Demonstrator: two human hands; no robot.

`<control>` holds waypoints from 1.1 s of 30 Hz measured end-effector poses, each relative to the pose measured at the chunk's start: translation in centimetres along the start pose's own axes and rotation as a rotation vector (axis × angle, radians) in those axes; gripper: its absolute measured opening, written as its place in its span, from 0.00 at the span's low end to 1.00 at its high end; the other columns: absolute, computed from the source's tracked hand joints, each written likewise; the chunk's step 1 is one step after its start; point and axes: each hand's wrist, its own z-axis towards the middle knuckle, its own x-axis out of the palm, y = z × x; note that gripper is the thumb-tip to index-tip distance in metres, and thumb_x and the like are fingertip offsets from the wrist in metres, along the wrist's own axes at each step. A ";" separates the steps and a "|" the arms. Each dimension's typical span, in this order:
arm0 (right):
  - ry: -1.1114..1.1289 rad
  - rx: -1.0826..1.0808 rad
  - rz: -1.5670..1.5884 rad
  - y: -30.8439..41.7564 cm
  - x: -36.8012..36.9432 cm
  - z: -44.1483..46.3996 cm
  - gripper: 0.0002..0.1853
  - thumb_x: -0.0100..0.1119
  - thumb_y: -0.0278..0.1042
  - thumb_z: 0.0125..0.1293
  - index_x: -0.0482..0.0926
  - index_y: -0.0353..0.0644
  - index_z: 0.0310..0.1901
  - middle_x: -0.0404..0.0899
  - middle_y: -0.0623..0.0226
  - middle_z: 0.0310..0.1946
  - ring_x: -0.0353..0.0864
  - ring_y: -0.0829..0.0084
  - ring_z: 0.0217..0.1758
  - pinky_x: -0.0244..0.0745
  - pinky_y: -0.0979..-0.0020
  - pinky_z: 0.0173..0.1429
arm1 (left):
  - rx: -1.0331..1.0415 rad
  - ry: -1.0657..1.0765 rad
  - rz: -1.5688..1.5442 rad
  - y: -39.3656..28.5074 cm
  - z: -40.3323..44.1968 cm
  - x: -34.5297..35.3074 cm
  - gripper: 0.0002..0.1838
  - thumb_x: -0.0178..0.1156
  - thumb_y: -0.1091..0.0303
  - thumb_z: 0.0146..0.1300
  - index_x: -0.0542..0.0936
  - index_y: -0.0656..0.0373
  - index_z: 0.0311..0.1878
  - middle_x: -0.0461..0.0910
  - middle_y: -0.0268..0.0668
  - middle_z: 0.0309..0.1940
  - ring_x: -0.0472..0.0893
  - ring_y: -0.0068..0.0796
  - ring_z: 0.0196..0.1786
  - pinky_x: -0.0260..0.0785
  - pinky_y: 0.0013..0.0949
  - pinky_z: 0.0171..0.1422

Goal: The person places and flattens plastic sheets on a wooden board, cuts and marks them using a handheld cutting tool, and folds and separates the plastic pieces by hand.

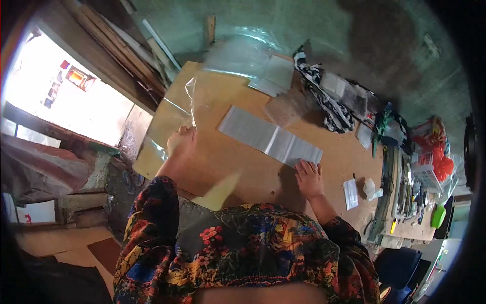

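Observation:
My left hand (182,145) is closed at the left side of the wooden table (243,182), its fingers curled on the edge of a clear plastic sheet (190,96). The sheet stands up in a shiny fold above the fingers; the rest is hard to make out against the wood. My right hand (310,178) lies with fingers spread, touching the near right end of a long strip of translucent plastic (253,130). That strip lies flat and slanted across the table, with a bright crease near its middle.
Clear plastic sheets (238,55) and a pale stack (277,73) lie at the back. A black-and-white cloth (324,93) is bunched beside them. At right are a small white packet (350,194), a white basket (428,175) and a green object (438,216).

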 end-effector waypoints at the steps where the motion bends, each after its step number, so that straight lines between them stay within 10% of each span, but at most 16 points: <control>1: -0.022 0.015 0.028 -1.1 0.4 -1.2 0.15 0.50 0.37 0.57 0.73 0.47 0.47 0.68 0.70 0.52 0.63 0.66 0.57 0.55 0.52 0.61 | 0.010 0.001 -0.010 -0.6 -0.8 0.7 0.11 0.47 0.57 0.59 0.76 0.49 0.37 0.75 0.39 0.33 0.76 0.43 0.29 0.70 0.44 0.32; 12: -0.092 0.246 -0.001 -4.0 -0.7 -1.7 0.15 0.50 0.30 0.53 0.73 0.43 0.45 0.68 0.58 0.51 0.64 0.55 0.56 0.60 0.55 0.55 | -0.306 0.271 0.025 -5.7 -4.1 -1.3 0.32 0.53 0.52 0.52 0.60 0.49 0.62 0.52 0.45 0.64 0.52 0.49 0.66 0.48 0.57 0.62; 17: 0.100 -0.147 0.323 4.4 -1.8 4.3 0.16 0.48 0.32 0.58 0.69 0.40 0.49 0.58 0.54 0.59 0.57 0.53 0.62 0.59 0.58 0.61 | -0.176 0.208 -0.018 -9.4 -3.5 0.3 0.36 0.53 0.51 0.51 0.57 0.51 0.64 0.50 0.46 0.65 0.52 0.51 0.65 0.47 0.56 0.63; 20: 0.091 -0.125 0.278 5.7 -0.5 7.3 0.17 0.46 0.33 0.60 0.69 0.42 0.52 0.58 0.55 0.59 0.54 0.55 0.65 0.57 0.59 0.63 | -0.109 0.188 -0.582 -13.8 -3.4 0.7 0.35 0.56 0.55 0.51 0.58 0.53 0.62 0.58 0.51 0.60 0.59 0.54 0.61 0.53 0.47 0.63; 27: 0.071 0.007 0.129 -0.3 2.1 11.5 0.15 0.46 0.33 0.60 0.70 0.46 0.50 0.62 0.61 0.58 0.58 0.60 0.63 0.60 0.59 0.60 | -0.254 0.436 -0.600 -17.5 -0.6 2.3 0.30 0.57 0.63 0.51 0.62 0.56 0.59 0.64 0.51 0.55 0.66 0.49 0.56 0.62 0.42 0.57; 33: -0.202 -0.029 0.539 -3.4 0.7 11.6 0.11 0.48 0.27 0.59 0.71 0.42 0.44 0.78 0.65 0.37 0.78 0.64 0.37 0.73 0.64 0.41 | -0.299 0.430 -0.553 -17.1 1.5 4.9 0.24 0.54 0.71 0.51 0.66 0.56 0.54 0.73 0.50 0.43 0.72 0.49 0.49 0.65 0.44 0.52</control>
